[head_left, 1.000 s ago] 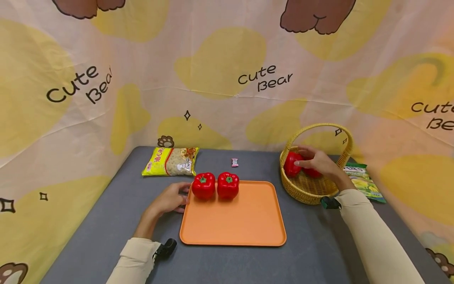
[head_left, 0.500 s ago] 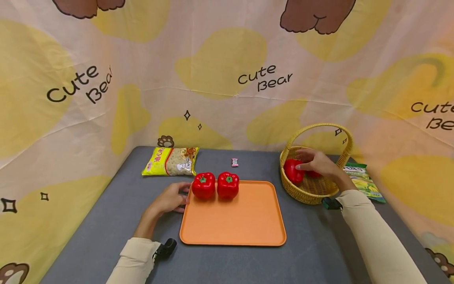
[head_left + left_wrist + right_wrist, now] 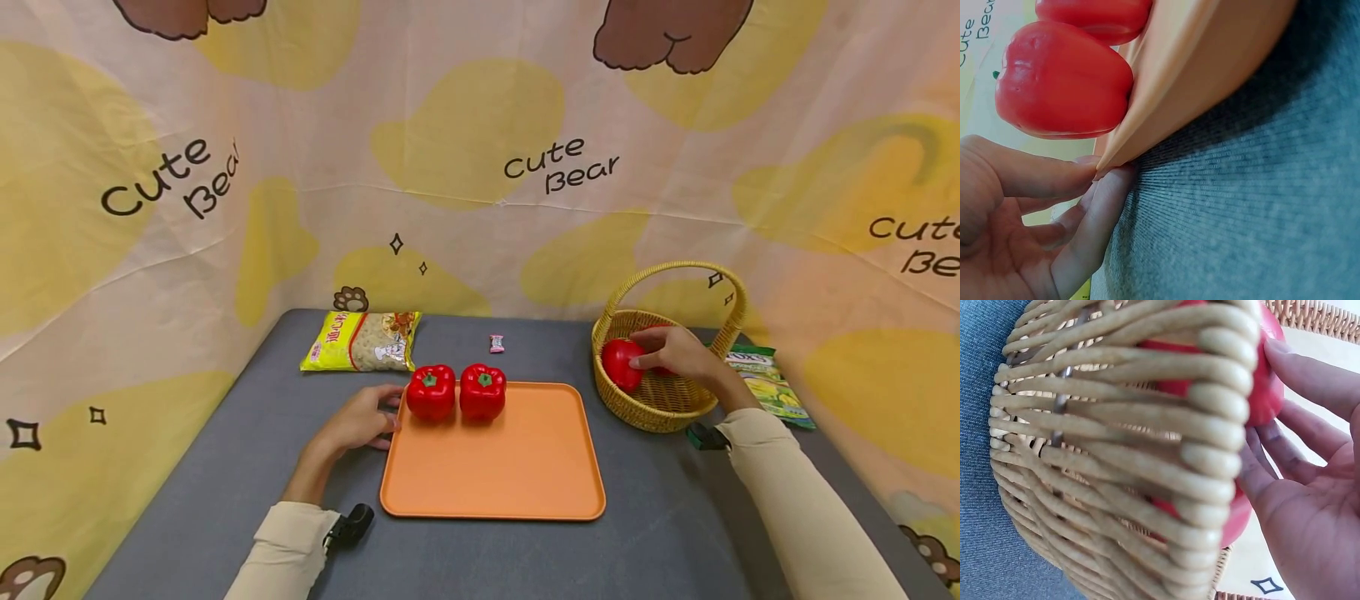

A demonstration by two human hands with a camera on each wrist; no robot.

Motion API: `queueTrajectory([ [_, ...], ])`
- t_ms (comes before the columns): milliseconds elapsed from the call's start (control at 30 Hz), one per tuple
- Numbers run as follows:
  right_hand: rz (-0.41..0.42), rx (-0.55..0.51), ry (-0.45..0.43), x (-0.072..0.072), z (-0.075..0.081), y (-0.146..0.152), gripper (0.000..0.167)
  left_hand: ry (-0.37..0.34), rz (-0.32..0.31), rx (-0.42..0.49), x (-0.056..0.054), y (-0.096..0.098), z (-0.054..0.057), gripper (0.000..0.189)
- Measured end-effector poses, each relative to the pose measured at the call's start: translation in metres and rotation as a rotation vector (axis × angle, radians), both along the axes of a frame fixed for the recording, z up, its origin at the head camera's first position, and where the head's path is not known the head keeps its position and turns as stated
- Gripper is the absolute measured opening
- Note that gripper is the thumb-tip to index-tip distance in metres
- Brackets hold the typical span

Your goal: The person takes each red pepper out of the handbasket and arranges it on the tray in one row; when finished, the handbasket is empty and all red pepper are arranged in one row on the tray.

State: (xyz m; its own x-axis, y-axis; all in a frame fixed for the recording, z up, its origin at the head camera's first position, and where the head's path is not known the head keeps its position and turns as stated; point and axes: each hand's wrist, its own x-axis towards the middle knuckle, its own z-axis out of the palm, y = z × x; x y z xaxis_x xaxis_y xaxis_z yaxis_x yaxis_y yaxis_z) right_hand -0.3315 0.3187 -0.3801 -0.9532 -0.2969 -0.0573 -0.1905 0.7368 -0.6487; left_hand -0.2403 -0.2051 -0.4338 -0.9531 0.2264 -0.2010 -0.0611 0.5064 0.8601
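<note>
On the left, my left hand (image 3: 363, 419) pinches the rim of an orange tray (image 3: 495, 475), thumb above and a finger beneath in the left wrist view. Two red bell peppers stand side by side at the tray's back left, one nearer my hand (image 3: 1063, 81) and one to its right (image 3: 482, 392). Over at the right, my right hand (image 3: 678, 357) reaches into a wicker basket (image 3: 645, 414), with its thumb and fingers around a red bell pepper (image 3: 621, 364) at the basket's left side. Another red pepper (image 3: 1238, 519) sits in the basket, mostly hidden by the hand and weave.
A yellow food bag (image 3: 363, 342) lies behind the tray at left. One small wrapped candy (image 3: 497, 343) is near the back edge. To the basket's right lies a green packet (image 3: 776, 387). The basket's tall handle (image 3: 678, 265) arches above my right hand.
Inside the basket, the pepper at my right hand has turned and come slightly lower and nearer. My right hand has shifted a little to the right. The left hand and tray stay put.
</note>
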Motion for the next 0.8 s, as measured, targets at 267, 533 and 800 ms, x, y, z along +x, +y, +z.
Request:
queueTrajectory([
  [267, 0.012, -0.019, 0.017, 0.005, -0.001, 0.002, 0.057, -0.001, 0.004, 0.013, 0.0, -0.001, -0.001, 0.06],
  [533, 0.036, -0.088, -0.002, 0.016, -0.002, 0.001, 0.045, -0.01, -0.001, 0.016, -0.002, -0.002, -0.001, 0.061],
  [800, 0.064, -0.149, -0.013, 0.025, -0.005, 0.003, 0.069, -0.012, -0.001, 0.028, -0.001, -0.002, -0.002, 0.061],
])
